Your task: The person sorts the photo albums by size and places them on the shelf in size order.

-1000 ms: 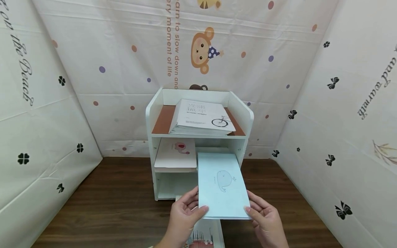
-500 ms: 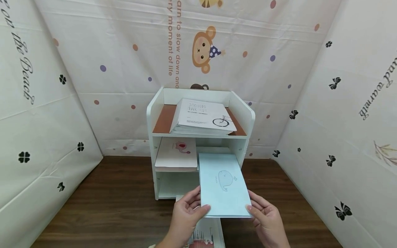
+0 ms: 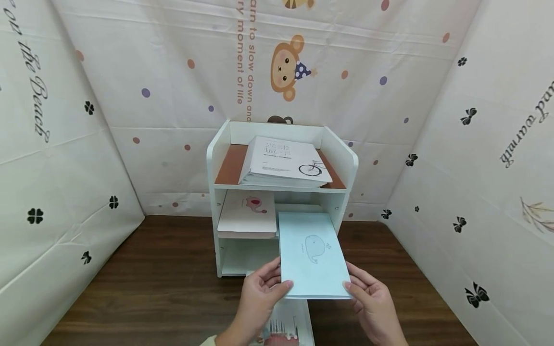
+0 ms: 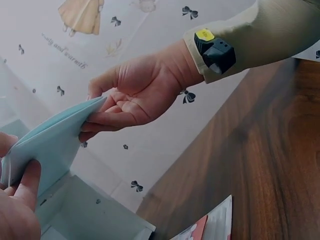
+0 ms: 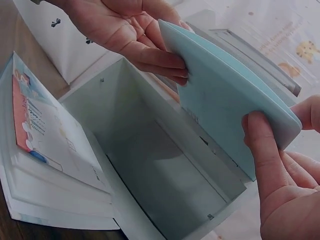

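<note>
A light blue notebook (image 3: 312,269) with a whale drawing on its cover is held between both hands by its near corners. My left hand (image 3: 258,295) pinches the left corner, thumb on the cover and fingers beneath. My right hand (image 3: 373,300) does the same at the right corner. The notebook's far end overlaps the right part of the middle shelf (image 3: 298,208) in the head view. Both wrist views show the notebook from underneath and the side, its cover slightly bowed between the hands.
On the top of the white shelf unit (image 3: 216,163) lies a thick stack of bicycle-print books (image 3: 281,161). A pale notebook with a pink elephant (image 3: 246,216) rests on the middle shelf's left. In front, below my hands, lies a book with a printed cover (image 3: 281,327) on the wooden table (image 3: 151,288).
The notebook's near edge has shifted slightly away from me, with both hands keeping their grip. The head view has drifted a little.
</note>
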`<state>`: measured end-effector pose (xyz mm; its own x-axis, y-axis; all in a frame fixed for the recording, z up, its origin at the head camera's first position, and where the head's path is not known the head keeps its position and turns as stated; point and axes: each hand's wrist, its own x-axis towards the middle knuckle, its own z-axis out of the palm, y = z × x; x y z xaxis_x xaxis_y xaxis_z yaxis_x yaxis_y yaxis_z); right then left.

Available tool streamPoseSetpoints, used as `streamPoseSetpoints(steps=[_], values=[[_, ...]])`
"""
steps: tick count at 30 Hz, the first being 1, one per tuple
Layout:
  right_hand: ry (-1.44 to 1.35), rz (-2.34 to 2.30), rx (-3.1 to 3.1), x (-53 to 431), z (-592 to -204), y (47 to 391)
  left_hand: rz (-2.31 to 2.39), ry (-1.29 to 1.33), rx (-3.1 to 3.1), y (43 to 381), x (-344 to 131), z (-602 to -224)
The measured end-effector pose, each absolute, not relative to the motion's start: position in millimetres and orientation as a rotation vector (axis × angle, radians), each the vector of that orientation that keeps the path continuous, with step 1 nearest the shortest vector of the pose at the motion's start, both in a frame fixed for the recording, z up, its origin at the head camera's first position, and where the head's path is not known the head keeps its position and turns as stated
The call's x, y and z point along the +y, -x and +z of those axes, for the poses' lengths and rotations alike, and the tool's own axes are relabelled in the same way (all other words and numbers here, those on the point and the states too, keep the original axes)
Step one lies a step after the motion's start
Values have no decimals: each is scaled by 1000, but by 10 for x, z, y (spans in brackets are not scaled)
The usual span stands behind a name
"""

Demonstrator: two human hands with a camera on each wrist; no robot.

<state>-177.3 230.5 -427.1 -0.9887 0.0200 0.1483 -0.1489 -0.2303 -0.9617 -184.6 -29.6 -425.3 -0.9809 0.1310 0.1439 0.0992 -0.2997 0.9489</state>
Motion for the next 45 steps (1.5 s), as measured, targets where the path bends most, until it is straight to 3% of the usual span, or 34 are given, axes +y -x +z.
streamPoseSetpoints(steps=[45], values=[[-30,2398,-1885,2252,-4159,1987,2494,-290,1869,2073,-300,-4277]])
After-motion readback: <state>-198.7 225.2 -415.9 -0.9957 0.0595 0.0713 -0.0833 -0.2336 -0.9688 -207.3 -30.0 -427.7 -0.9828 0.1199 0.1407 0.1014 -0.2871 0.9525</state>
